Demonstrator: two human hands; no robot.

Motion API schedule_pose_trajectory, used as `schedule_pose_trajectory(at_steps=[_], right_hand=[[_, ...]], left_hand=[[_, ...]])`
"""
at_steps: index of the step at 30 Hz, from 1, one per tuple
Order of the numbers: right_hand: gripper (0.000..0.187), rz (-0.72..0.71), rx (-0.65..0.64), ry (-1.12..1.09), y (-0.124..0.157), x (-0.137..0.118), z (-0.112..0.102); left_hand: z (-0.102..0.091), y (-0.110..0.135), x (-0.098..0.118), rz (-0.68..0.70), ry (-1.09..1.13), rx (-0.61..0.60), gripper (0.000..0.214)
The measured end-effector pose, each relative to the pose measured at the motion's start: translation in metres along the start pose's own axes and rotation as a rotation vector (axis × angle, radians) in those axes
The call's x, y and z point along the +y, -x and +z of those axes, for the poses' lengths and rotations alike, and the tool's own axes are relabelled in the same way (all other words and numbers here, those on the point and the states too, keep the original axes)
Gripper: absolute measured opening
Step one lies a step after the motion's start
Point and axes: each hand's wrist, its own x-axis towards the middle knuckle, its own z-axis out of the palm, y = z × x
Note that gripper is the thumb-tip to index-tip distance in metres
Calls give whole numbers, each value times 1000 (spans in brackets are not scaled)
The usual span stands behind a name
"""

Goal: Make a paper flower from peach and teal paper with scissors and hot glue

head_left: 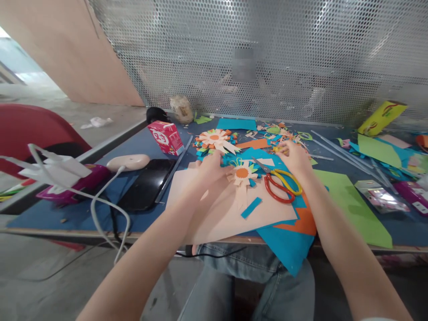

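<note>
The table (133,145) is holding a pink sheet (203,218). From the sheet's centre, the left hand (213,169) is curling loosely at eleven o'clock, the right hand (296,156), pinched narrow, hovering at two over scraps (285,132); I cannot tell whether either is gripping. Scissors (270,172) are lying past two, a small flower (242,174) at one, a strip (251,207) at three.

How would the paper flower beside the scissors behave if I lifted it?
The paper flower is probably light, being cut from paper. Its narrow, separate petals may bend easily, and the slim pale tail could flop.
</note>
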Motion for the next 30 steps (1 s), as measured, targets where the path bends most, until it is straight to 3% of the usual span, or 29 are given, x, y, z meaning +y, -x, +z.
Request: schedule_pose_trajectory(at_steps=[2,7,11,15,21,30], right_hand=[[33,-97,-37,-38,1,-2,5],[23,-263,-182,-104,9,-19,10],[25,-254,-216,-198,14,-28,10],[38,-188,-268,-389,15,-27,12],[50,-94,-358,-634,18,-29,19],[26,-86,-358,-719,20,-35,23]], left_hand=[[0,1,0,31,-2,-46,37],[3,-4,-3,37,205,-88,33],[-2,-5,2,146,473,16,23],[-11,-3,11,208,755,91,27],[-12,0,17,252,941,175,27],[-8,-3,18,232,1069,153,31]])
